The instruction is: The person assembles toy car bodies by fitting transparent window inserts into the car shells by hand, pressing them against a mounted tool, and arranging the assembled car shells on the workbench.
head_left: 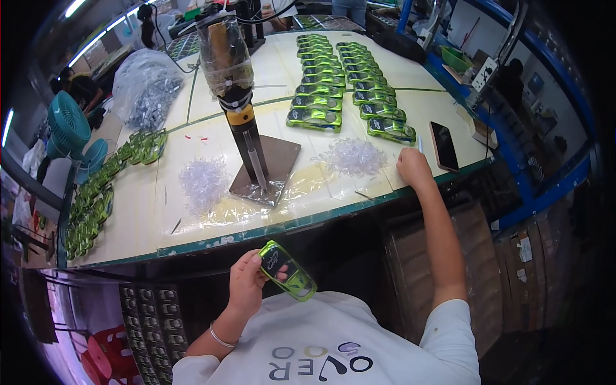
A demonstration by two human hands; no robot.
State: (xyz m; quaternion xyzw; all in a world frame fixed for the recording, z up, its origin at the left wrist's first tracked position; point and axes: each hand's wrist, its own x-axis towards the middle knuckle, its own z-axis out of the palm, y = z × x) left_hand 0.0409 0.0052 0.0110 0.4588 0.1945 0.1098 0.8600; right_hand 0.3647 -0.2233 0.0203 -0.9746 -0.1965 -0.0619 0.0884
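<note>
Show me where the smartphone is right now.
In the head view, the smartphone lies on the right side of the worktable, near its edge, just right of the person's right hand.

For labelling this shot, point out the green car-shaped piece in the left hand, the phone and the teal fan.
Green car-shaped piece (296, 279): head view, on its green body near the middle.
Phone (444, 147): head view, middle of its dark screen.
Teal fan (69, 123): head view, on its round head.

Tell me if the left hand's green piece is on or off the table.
Off: the left hand holds the green piece between the table and the white shirt.
</note>
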